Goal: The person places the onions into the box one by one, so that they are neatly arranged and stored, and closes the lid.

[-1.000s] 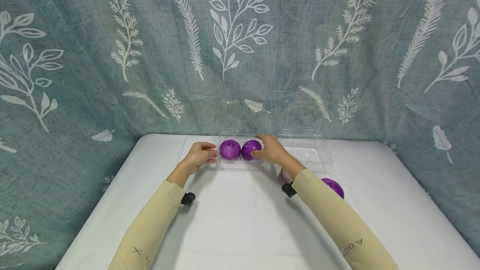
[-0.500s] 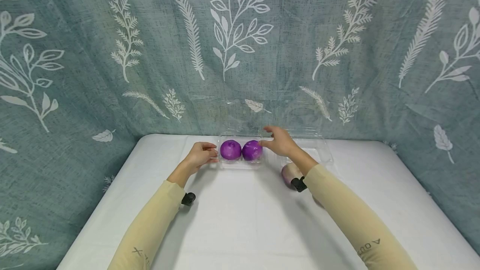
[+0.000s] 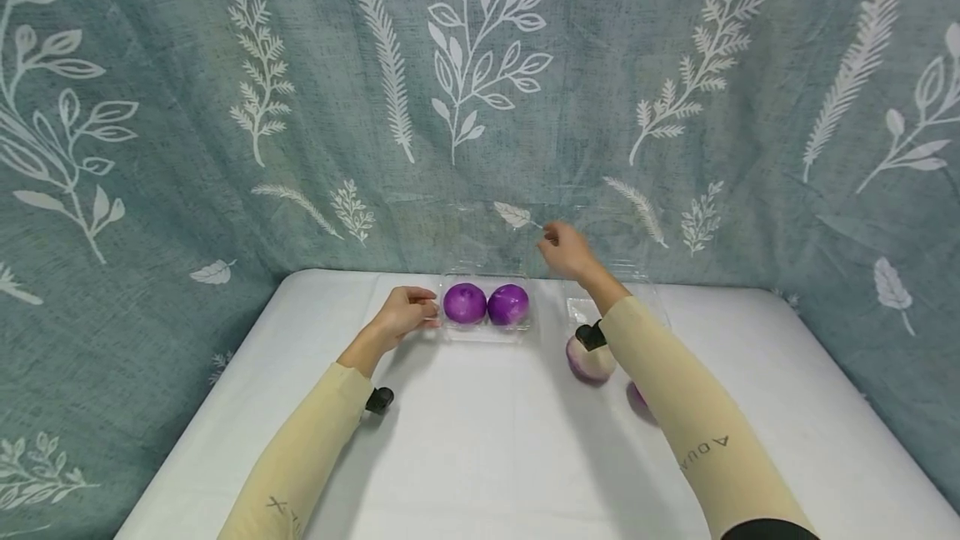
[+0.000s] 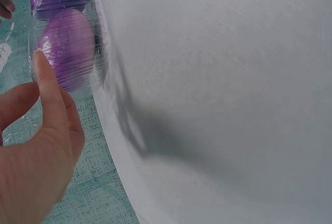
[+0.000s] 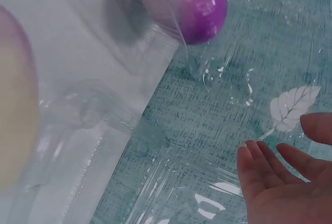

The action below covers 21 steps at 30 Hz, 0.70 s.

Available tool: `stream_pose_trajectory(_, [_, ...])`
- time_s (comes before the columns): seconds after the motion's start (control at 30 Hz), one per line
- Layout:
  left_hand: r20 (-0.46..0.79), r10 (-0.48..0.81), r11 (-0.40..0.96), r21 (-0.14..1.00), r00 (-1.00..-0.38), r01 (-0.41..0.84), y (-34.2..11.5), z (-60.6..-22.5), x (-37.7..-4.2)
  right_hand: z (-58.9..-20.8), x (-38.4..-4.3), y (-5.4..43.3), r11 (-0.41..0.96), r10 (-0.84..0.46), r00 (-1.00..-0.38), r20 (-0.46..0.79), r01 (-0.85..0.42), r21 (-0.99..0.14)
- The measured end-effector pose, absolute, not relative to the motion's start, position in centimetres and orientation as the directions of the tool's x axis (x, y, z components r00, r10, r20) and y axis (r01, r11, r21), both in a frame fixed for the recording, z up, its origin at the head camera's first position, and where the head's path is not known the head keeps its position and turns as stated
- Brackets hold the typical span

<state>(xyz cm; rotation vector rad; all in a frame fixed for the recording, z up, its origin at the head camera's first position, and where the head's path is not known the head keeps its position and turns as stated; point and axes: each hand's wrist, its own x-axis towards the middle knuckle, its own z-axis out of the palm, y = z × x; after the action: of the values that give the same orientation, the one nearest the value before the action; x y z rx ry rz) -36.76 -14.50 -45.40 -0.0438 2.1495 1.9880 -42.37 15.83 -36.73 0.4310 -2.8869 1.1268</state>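
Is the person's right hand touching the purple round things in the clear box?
Apart. The right wrist view shows it: green cloth lies visible between the right hand and the nearest purple round thing.

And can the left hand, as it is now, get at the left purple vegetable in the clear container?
Probably, but not straight across: a wall of the clear container stands between the left hand and the left purple vegetable. From above, the way looks free.
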Motion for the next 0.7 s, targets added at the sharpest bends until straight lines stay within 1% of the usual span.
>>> stream_pose_trajectory(0.17, [-0.174,0.119,0.089,0.982,-0.978,-0.164,-14.5,-45.4,-36.8,-36.4,-43.3,15.4,0.721,-0.227,-0.97,0.088,-0.229,-0.654])
stream_pose_trajectory(0.27, [-0.176,0.118,0.085,0.982,-0.977,-0.166,-14.4,-45.3,-36.8,-36.2,-43.6,15.1,0.716,-0.218,-0.974,0.064,-0.204,-0.668])
stream_pose_trajectory(0.6, [-0.177,0.118,0.096,0.981,-0.977,-0.166,-14.4,-45.3,-36.7,-35.9,-43.0,14.5,0.615,-0.24,-0.971,0.022,-0.169,-0.77])
stream_pose_trajectory(0.7, [-0.175,0.12,0.098,0.982,-0.977,-0.163,-14.5,-45.4,-36.9,-35.9,-43.0,14.5,0.599,-0.245,-0.969,0.024,-0.171,-0.783])
